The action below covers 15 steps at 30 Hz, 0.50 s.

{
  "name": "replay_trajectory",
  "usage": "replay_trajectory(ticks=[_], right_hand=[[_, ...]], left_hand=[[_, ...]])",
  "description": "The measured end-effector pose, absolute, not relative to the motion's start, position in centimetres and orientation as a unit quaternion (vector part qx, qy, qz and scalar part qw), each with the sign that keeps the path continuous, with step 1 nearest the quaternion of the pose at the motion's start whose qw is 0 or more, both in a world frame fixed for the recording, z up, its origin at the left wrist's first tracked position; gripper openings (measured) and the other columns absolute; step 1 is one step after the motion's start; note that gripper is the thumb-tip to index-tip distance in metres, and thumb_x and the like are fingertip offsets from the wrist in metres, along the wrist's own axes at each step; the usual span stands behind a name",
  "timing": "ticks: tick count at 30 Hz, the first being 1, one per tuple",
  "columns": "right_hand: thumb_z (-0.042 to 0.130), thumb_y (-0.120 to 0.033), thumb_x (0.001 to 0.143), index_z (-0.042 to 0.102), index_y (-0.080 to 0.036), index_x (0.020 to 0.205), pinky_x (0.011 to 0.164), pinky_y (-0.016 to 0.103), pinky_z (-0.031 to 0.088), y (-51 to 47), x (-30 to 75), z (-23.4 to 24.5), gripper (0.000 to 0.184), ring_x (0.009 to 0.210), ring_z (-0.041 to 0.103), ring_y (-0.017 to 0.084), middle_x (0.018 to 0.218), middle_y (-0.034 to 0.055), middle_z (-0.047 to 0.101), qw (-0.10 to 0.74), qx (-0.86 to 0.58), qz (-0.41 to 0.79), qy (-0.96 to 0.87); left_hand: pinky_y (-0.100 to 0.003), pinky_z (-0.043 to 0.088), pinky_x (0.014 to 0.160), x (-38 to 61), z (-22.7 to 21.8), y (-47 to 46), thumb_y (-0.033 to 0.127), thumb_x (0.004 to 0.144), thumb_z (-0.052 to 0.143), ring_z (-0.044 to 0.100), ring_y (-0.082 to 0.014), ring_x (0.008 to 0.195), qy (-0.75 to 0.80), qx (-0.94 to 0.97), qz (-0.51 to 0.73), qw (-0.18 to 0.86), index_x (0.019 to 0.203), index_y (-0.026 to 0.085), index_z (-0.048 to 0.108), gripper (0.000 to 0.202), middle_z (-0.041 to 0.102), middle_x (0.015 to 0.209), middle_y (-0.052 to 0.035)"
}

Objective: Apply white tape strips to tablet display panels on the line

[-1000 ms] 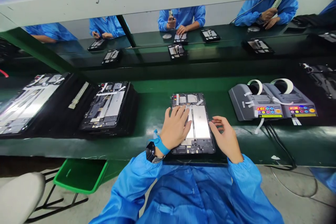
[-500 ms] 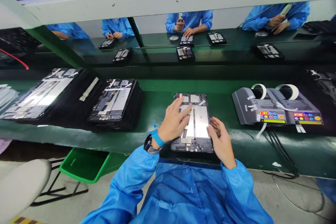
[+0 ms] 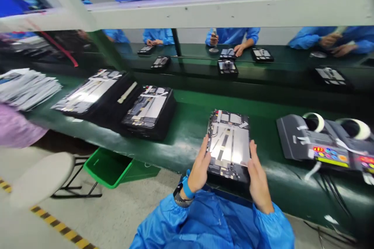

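Note:
A tablet with its back cover off (image 3: 222,144) lies face-down on the green bench in front of me, its bare inner parts, silver battery and white tape strips showing. Dark layers beneath its near edge look like a stack. My left hand (image 3: 200,163) lies along the left edge, fingers straight and pointing away from me. Along the right edge rests my right hand (image 3: 258,177), its fingers also stretched out. Both palms face inward against the sides, and the fingers do not wrap round it. Blue wristbands and a dark watch (image 3: 178,190) sit on my left wrist.
Stacks of similar open tablets (image 3: 150,105) (image 3: 93,89) stand to the left, with papers (image 3: 26,87) beyond. Tape dispensers (image 3: 324,140) with lit displays are at right. Below are a green bin (image 3: 108,167) and a stool (image 3: 43,179). Co-workers (image 3: 233,37) sit across the bench.
My left hand has come off the tablet's top face to its left edge. My right hand stays by the right edge. The view has swung left.

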State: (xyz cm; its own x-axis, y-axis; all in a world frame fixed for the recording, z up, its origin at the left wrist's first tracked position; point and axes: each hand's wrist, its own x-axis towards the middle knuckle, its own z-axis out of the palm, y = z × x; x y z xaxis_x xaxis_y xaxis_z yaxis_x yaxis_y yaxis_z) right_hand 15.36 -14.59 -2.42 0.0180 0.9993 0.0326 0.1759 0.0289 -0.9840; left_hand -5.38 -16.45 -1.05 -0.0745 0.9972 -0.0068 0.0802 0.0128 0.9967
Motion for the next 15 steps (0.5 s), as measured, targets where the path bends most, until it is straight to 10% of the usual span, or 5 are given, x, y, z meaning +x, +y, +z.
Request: replay_trajectory(ticks=[15], right_hand=[[0.047, -0.053, 0.105, 0.029, -0.026, 0.170, 0.134, 0.054, 0.020, -11.8, 4.6, 5.8, 0.073, 0.163, 0.027, 0.031, 0.176, 0.0070, 0.029, 0.489, -0.499, 0.334, -0.633]], left_hand=[[-0.042, 0.031, 0.133, -15.6, 3.9, -13.8, 0.054, 0.106, 0.042, 0.041, -0.0254, 0.158, 0.560, 0.534, 0.530, 0.347, 0.163, 0.016, 0.044, 0.068, 0.043, 0.169, -0.0085]])
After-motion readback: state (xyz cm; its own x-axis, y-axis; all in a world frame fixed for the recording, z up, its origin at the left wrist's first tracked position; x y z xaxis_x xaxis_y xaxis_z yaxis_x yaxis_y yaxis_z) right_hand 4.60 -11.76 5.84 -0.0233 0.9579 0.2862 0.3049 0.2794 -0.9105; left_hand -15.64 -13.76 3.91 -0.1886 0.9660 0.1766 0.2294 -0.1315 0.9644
